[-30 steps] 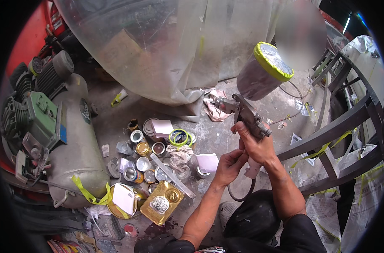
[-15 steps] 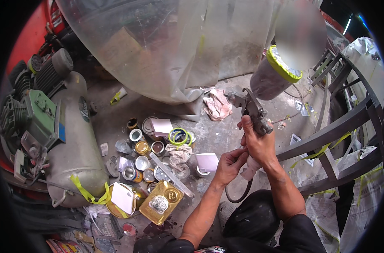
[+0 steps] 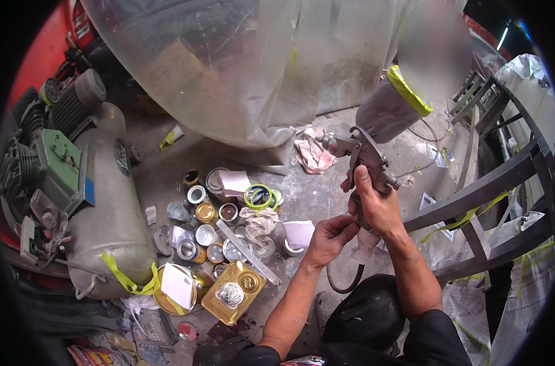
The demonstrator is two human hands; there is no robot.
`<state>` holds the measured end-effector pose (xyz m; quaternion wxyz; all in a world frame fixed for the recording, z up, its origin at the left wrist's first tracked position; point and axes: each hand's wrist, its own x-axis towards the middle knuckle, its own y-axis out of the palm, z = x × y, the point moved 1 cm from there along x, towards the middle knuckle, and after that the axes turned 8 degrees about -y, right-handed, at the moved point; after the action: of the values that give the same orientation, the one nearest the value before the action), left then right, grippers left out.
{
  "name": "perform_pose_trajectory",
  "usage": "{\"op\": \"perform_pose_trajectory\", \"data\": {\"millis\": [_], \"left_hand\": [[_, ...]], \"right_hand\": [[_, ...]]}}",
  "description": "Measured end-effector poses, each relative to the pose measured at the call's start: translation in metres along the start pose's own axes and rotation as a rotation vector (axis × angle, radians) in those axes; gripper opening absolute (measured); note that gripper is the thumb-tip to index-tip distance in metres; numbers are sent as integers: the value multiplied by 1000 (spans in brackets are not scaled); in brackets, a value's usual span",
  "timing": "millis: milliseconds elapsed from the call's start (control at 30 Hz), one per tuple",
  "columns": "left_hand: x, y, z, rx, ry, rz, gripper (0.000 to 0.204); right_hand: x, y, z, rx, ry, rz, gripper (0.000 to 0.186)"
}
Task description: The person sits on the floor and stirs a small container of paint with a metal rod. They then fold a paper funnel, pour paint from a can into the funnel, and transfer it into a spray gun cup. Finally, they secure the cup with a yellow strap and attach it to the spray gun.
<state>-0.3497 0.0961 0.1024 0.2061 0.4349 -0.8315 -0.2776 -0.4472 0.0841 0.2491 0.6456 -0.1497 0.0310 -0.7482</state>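
Observation:
My right hand (image 3: 380, 207) is wrapped round the handle of a metal spray gun (image 3: 369, 160), thumb up along its back. A grey paint cup (image 3: 384, 111) with yellow-green tape round its rim sits tilted on the gun, its top partly blurred. My left hand (image 3: 331, 243) pinches at the lower end of the handle, its fingertips partly covering what they grip. Below them, a pale wrap (image 3: 365, 246) surrounds the joint where a black air hose (image 3: 343, 290) leaves the gun and curves down by my knee.
Several open paint cans (image 3: 205, 235) and a gold rectangular tin (image 3: 233, 293) stand on the floor at left. Farther left lies an air compressor tank (image 3: 110, 201). Plastic sheeting (image 3: 326, 55) hangs ahead. A pink rag (image 3: 315, 151) lies near it. A dark curved frame (image 3: 472, 189) is at right.
The spray gun and its cup have tilted and shifted slightly left, turned by my right hand. The left hand stays at the handle's lower end.

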Motion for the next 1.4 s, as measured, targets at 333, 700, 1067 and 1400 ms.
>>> {"op": "perform_pose_trajectory", "data": {"millis": [333,700,1067,1400], "left_hand": [[2,1,4,-11,-29,-27,24],[-2,-4,3,-63,-4,44,25],[4,5,3,3,7,-81,29],[6,9,3,-17,6,-115,33]], "right_hand": [[-2,4,-2,-64,-53,-116,47],[-5,-1,9,4,-30,12,50],[-7,-7,10,-71,-89,-139,49],[-10,-3,8,-49,-159,-19,47]]}}
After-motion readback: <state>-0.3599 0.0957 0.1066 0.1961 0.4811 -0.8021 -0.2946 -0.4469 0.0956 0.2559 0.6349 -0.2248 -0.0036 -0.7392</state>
